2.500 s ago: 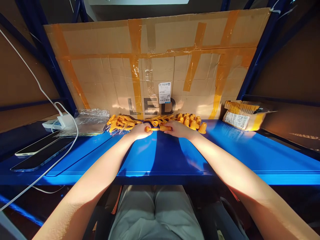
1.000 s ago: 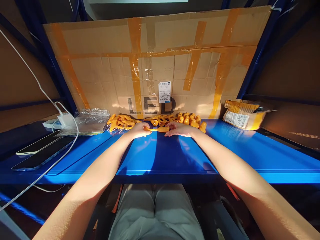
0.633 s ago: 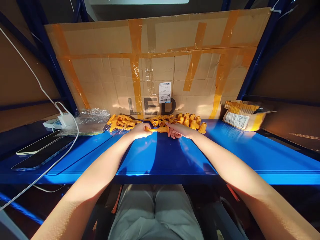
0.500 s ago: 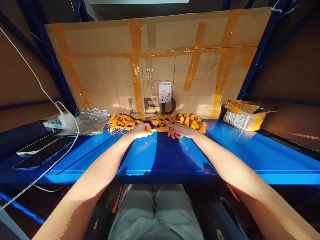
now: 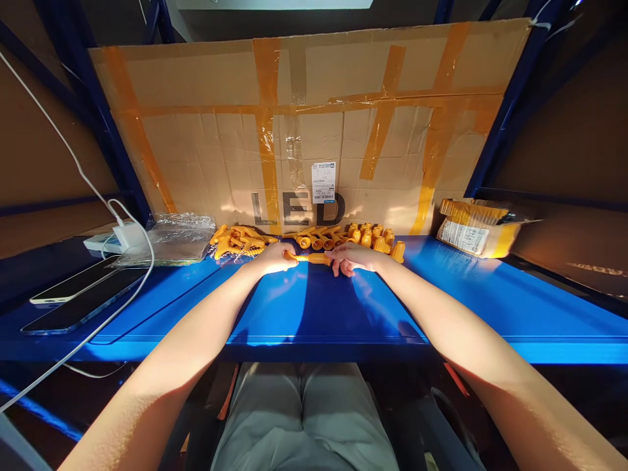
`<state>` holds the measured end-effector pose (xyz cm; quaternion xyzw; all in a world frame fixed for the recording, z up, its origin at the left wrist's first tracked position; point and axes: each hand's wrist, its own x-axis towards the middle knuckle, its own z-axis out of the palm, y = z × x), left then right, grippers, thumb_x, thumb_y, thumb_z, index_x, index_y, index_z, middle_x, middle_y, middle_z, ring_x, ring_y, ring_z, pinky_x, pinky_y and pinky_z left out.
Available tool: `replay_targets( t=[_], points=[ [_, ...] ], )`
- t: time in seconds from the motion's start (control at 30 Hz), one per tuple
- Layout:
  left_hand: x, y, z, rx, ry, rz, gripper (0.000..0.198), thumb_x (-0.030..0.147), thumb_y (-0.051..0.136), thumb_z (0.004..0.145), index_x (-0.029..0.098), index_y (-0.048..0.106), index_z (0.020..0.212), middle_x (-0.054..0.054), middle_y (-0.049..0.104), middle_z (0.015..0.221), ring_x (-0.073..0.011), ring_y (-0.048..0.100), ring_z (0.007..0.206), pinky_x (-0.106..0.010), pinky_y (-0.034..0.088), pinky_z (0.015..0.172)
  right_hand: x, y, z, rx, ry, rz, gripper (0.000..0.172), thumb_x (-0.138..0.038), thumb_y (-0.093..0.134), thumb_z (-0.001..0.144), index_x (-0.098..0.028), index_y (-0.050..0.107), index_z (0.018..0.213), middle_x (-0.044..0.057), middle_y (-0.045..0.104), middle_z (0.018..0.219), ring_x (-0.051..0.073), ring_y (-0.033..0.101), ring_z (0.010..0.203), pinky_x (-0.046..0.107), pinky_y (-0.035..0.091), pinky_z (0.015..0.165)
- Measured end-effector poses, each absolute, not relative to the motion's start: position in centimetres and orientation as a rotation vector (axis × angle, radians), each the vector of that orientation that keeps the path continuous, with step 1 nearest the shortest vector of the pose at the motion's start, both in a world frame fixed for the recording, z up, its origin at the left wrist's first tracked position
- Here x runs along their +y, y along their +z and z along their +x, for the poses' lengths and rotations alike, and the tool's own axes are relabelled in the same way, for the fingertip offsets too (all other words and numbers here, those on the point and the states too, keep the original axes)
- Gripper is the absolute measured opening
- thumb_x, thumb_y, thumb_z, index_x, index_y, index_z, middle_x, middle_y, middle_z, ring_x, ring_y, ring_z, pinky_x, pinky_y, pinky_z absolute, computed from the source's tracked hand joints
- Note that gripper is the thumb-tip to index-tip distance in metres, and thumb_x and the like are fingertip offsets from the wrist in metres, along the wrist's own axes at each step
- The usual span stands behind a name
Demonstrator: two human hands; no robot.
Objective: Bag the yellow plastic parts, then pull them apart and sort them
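Observation:
Between my two hands lies a slim orange plastic piece [image 5: 316, 259] with a ribbed, handle-like body, held level just above the blue shelf. My left hand [image 5: 277, 257] pinches its thin left end. At its wider right end, my right hand [image 5: 352, 257] has thumb and fingers closed on it, the lower fingers curled below. Right behind the hands, several orange tube-like parts [image 5: 318, 243] lie side by side with round open ends facing me. Orange cup-shaped caps [image 5: 381, 244] stand grouped behind my right hand. Tangled orange pieces [image 5: 238, 242] are heaped left of my left hand.
A blue shelf [image 5: 275, 314] carries everything, with a large taped cardboard sheet [image 5: 216, 144] behind it. At left are two phones [image 5: 83, 301], a white charger with cable [image 5: 130, 235] and clear plastic wrap [image 5: 181, 239]. A small cut-open carton [image 5: 478, 229] stands at right.
My right hand's fingers have shifted slightly around the right end of the orange piece. Both hands stay in nearly the same place, and the view has moved very little.

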<state>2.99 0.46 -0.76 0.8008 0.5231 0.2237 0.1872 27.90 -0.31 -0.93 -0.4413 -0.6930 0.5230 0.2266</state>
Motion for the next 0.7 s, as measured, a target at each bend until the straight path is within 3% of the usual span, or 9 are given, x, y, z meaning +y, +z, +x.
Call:
replay_targets(
  t=[0.23, 0.43, 0.57, 0.7],
  points=[
    [0.66, -1.2, 3.24, 1.502, 0.689, 2.247, 0.015, 0.024, 0.067, 0.07, 0.02, 0.062, 0.083, 0.003, 0.064, 0.057, -0.0169, 0.066, 0.056, -0.023, 0.045, 0.052, 0.35, -1.16, 27.56, -1.867, 1.519, -1.241, 0.058, -0.064, 0.043, 0.094, -0.013, 0.056, 0.07, 0.005, 0.06, 0.048, 0.007, 0.041, 0.027, 0.02, 0.027, 0.027],
    [1.02, -1.37, 3.17, 1.474, 0.717, 2.231, 0.015, 0.024, 0.068, 0.069, 0.02, 0.061, 0.081, 0.004, 0.063, 0.057, -0.016, 0.065, 0.055, -0.023, 0.045, 0.052, 0.05, -0.78, 27.42, -1.88, 1.474, -1.326, 0.059, -0.065, 0.036, 0.096, -0.015, 0.056, 0.074, 0.002, 0.055, 0.049, 0.006, 0.034, 0.029, 0.021, 0.022, 0.028],
    [0.92, -1.19, 3.21, 1.459, 0.713, 2.208, 0.014, 0.024, 0.069, 0.068, 0.02, 0.061, 0.078, 0.004, 0.061, 0.053, -0.0167, 0.065, 0.055, -0.023, 0.044, 0.051, -0.38, -0.6, 27.53, -1.997, 1.126, -1.256, 0.049, -0.065, 0.058, 0.086, -0.016, 0.06, 0.087, 0.004, 0.065, 0.073, 0.009, 0.05, 0.045, 0.022, 0.035, 0.037],
    [0.65, -0.99, 3.31, 1.46, 0.695, 2.197, 0.011, 0.022, 0.069, 0.068, 0.019, 0.06, 0.075, 0.003, 0.06, 0.054, -0.0166, 0.065, 0.056, -0.023, 0.042, 0.05, -0.4, -0.87, 26.96, -2.198, 0.52, -1.149, 0.044, -0.043, 0.078, 0.074, -0.018, 0.062, 0.107, 0.007, 0.068, 0.104, 0.018, 0.064, 0.083, 0.029, 0.051, 0.069]
  ],
)
